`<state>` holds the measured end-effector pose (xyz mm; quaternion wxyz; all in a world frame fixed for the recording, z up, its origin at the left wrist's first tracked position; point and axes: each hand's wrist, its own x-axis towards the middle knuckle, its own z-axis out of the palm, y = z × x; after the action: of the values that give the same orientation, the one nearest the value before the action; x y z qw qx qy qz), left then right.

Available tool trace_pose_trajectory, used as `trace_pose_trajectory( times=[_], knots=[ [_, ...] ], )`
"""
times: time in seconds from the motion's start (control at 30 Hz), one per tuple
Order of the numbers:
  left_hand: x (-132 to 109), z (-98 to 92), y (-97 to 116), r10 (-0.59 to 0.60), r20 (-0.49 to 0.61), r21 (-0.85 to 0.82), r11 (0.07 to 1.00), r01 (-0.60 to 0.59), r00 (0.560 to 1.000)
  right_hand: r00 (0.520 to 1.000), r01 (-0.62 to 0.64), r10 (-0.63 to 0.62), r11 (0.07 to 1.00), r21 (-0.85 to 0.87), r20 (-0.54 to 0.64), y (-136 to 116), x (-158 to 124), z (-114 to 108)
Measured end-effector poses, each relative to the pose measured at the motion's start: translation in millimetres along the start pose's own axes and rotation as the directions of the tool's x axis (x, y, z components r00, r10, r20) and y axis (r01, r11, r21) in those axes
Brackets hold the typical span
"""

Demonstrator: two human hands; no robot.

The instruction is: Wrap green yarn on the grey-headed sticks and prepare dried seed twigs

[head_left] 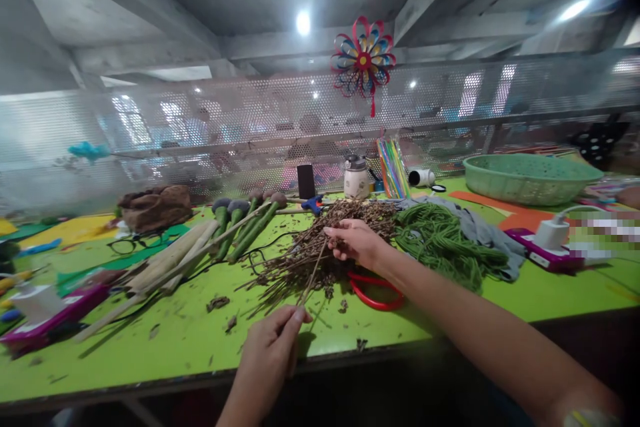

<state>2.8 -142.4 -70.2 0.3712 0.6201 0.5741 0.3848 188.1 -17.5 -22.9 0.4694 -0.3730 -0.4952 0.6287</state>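
A thin dried plant stem (313, 275) runs on a slant between my two hands over the near part of the table. My left hand (273, 353) pinches its lower end near the table's front edge. Higher up, the fingers of my right hand (356, 243) are closed around the stem's upper part. Beneath and behind the right hand lies a heap of dried brown stems (290, 267) with crumbly heads. A red loop-shaped handle (377, 303) sticks out below my right wrist; the rest of it is hidden.
Green yarn (445, 240) lies to the right, before a green basket (530, 180). On the left are green-stemmed pods (240, 220), pale stalks (170, 253), glasses (137, 243) and a purple power strip (60, 320). A blue glue gun (313, 204) and a bottle (356, 179) stand behind the heap.
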Motion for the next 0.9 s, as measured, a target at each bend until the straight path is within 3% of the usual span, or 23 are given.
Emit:
trace_pose_trajectory(
  times=[0.13, 0.27, 0.4, 0.47, 0.57, 0.67, 0.77, 0.9],
  knots=[
    [-3, -2.6, 4, -0.022, 0.049, -0.114, 0.993, 0.027, 0.999, 0.997, 0.053, -0.058, 0.995, 0.090, 0.050, -1, 0, -1],
    [-4, -6.7, 7, -0.043, 0.075, -0.173, 0.983, 0.056, 0.996, 0.996, 0.083, -0.085, 0.992, 0.093, 0.018, -1, 3, -2],
    [-1, -6.2, 4, -0.046, 0.031, -0.069, 0.996, 0.048, 0.998, 0.989, 0.139, -0.136, 0.988, 0.065, -0.050, 1, 5, 0],
    [1, -3.5, 0, 0.064, -0.055, 0.089, 0.994, -0.059, 0.996, 0.981, 0.173, -0.167, 0.984, 0.048, -0.099, 2, 5, 2],
    [3, 0.8, -11, 0.361, -0.173, 0.435, 0.863, -0.258, 0.916, 0.973, 0.182, -0.174, 0.983, 0.037, -0.153, 5, 5, 4],
    [5, 0.7, -23, 0.573, -0.189, 0.682, 0.661, -0.313, 0.797, 0.971, 0.161, -0.148, 0.986, 0.053, -0.188, 7, 5, 6],
    [4, -4.8, -30, 0.691, -0.136, 0.785, 0.512, -0.348, 0.710, 0.971, 0.135, -0.112, 0.986, 0.096, -0.212, 7, 6, 7],
    [-2, -11.7, -33, 0.774, -0.115, 0.828, 0.421, -0.370, 0.622, 0.972, 0.096, -0.060, 0.984, 0.153, -0.229, 6, 8, 7]
  ],
)
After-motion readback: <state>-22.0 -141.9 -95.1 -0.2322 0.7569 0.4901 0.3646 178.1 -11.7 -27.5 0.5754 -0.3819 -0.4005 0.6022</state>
